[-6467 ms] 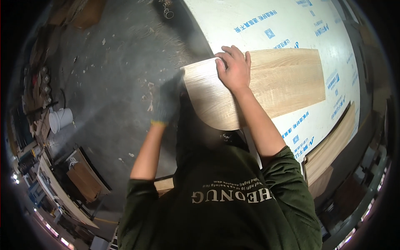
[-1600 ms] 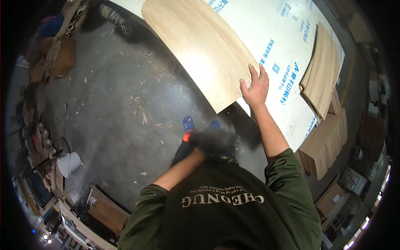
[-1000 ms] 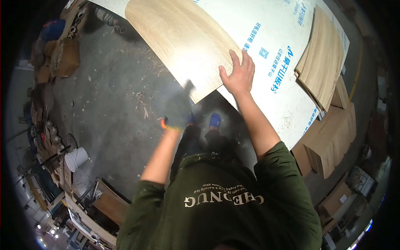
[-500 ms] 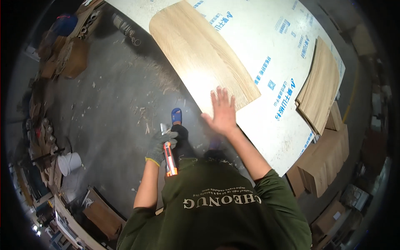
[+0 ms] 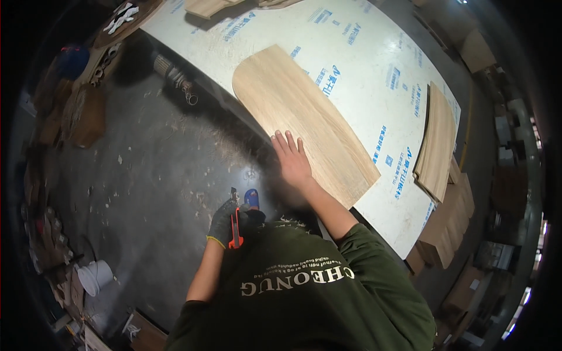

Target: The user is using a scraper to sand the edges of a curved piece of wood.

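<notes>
My left hand, in a dark work glove with a yellow cuff, is closed round a red-orange utility knife. Its blade points away from me, over the floor left of the worktable. My bare right hand lies open on the near-left edge of a light wood-grain board, fingers stretched out. The board lies flat, with a rounded far-left end and a straight near end. Under it is the white sheet-covered table with blue print.
More curved wood-grain pieces are stacked at the table's right edge, and others at the far edge. Brown panels stand below on the right. A white bucket is on the floor at left, with scraps scattered about.
My right hand has shifted from the board's near end to farther along its left edge. The board sits closer to my side of the table. The knife remains in my left hand.
</notes>
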`<move>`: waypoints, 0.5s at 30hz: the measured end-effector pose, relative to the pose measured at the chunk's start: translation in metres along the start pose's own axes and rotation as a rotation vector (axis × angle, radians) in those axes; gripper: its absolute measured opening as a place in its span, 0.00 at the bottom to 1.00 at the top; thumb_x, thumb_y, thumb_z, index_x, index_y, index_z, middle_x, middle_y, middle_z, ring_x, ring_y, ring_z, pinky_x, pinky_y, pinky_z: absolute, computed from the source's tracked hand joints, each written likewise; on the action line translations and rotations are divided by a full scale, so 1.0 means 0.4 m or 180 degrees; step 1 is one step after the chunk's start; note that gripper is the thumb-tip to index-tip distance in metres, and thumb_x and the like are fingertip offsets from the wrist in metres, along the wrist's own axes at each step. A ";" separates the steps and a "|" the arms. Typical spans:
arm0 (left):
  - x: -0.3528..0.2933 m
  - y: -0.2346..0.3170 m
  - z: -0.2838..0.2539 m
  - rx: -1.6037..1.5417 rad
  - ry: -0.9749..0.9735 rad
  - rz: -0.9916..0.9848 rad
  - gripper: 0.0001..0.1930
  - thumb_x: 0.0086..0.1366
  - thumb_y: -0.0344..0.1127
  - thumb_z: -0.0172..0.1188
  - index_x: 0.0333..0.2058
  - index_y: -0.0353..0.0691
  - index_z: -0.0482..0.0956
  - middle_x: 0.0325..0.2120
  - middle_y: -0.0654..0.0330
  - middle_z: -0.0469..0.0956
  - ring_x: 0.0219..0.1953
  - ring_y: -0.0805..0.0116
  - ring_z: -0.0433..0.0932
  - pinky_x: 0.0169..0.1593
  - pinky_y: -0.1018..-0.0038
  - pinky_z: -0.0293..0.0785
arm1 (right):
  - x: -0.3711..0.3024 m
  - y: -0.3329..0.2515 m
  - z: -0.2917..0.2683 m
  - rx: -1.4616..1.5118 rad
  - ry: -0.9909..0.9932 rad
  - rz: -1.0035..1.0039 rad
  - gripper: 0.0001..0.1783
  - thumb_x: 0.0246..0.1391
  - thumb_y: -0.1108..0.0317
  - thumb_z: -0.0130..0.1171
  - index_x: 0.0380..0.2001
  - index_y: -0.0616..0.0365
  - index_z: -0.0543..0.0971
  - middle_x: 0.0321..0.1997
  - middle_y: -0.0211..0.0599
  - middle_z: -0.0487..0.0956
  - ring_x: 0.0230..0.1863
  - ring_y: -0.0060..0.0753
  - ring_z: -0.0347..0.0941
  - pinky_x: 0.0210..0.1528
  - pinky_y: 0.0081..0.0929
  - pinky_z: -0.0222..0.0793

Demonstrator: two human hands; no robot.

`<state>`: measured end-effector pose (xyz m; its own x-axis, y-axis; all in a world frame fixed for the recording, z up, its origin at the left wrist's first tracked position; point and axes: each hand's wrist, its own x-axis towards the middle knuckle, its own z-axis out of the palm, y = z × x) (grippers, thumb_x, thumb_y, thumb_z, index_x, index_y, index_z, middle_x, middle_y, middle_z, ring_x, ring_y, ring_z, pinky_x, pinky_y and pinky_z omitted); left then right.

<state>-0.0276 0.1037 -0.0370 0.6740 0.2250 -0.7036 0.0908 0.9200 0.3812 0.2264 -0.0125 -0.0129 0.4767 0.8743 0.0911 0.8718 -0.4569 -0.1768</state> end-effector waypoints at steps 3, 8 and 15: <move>0.064 0.013 -0.084 0.0012 -0.0117 0.0191 0.06 0.63 0.35 0.57 0.36 0.40 0.76 0.32 0.58 0.79 0.31 0.68 0.78 0.35 0.75 0.77 | 0.018 -0.003 0.019 -0.0328 0.0038 -0.0052 0.40 0.48 0.76 0.48 0.68 0.56 0.54 0.73 0.44 0.52 0.74 0.51 0.44 0.70 0.59 0.41; 0.015 0.094 0.027 0.0578 0.0067 0.0084 0.16 0.58 0.39 0.61 0.41 0.36 0.78 0.32 0.56 0.80 0.32 0.63 0.78 0.37 0.68 0.77 | 0.013 0.001 0.066 0.0330 -0.0312 0.0311 0.35 0.57 0.73 0.38 0.69 0.57 0.51 0.75 0.46 0.46 0.76 0.49 0.40 0.72 0.57 0.38; 0.009 0.225 0.102 0.0893 0.0330 0.0487 0.14 0.58 0.40 0.61 0.39 0.37 0.78 0.29 0.57 0.78 0.29 0.64 0.76 0.33 0.71 0.75 | -0.054 0.106 -0.376 0.1581 0.0142 0.0723 0.26 0.57 0.66 0.49 0.60 0.55 0.68 0.57 0.50 0.70 0.55 0.50 0.66 0.56 0.43 0.63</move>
<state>0.0127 0.1741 0.0192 0.6185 0.3986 -0.6772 0.2022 0.7521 0.6273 0.2702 -0.0753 0.1249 0.6605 0.7500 0.0363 0.5934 -0.4917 -0.6373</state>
